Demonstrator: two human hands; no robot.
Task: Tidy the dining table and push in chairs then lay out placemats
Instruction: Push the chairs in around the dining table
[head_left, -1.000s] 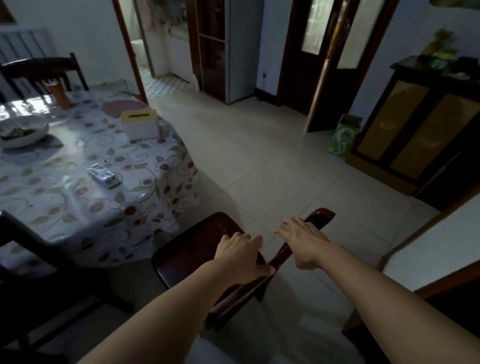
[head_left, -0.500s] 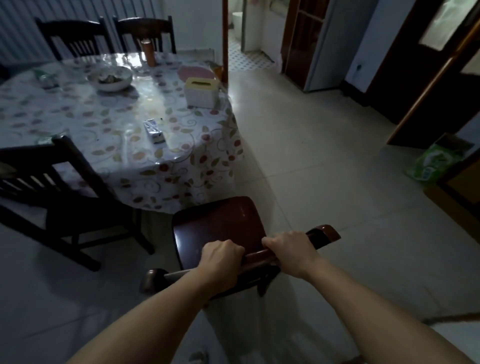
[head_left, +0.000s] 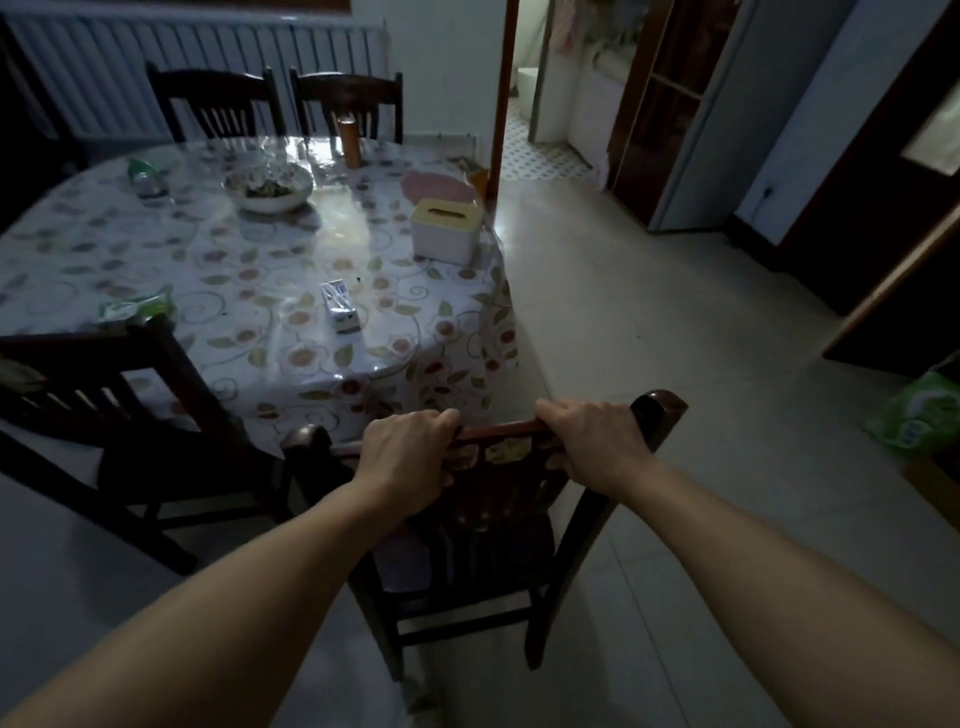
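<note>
A dark wooden chair (head_left: 655, 415) stands upright right in front of me, its seat partly under the near edge of the round dining table (head_left: 234, 270), which has a floral plastic cloth. My left hand (head_left: 410, 452) and my right hand (head_left: 592, 441) both grip the chair's top rail. On the table lie a small carton (head_left: 340, 306), a white tissue box (head_left: 445, 228), a bowl of scraps (head_left: 269, 186), a pink placemat (head_left: 434, 184), a brown cup (head_left: 349, 141), a green bottle (head_left: 145, 174) and a green packet (head_left: 132, 307).
Another dark chair (head_left: 104, 384) stands at the table's near left. Two chairs (head_left: 280, 104) are pushed in at the far side before a radiator. A wooden post (head_left: 504, 98) rises by the table's right edge. A green bag (head_left: 919, 415) lies on the tiled floor at right.
The chair, lying tipped back a second ago, now stands upright with its seat pushed toward the table. My hands closed on its top rail and my view swung left toward the table.
</note>
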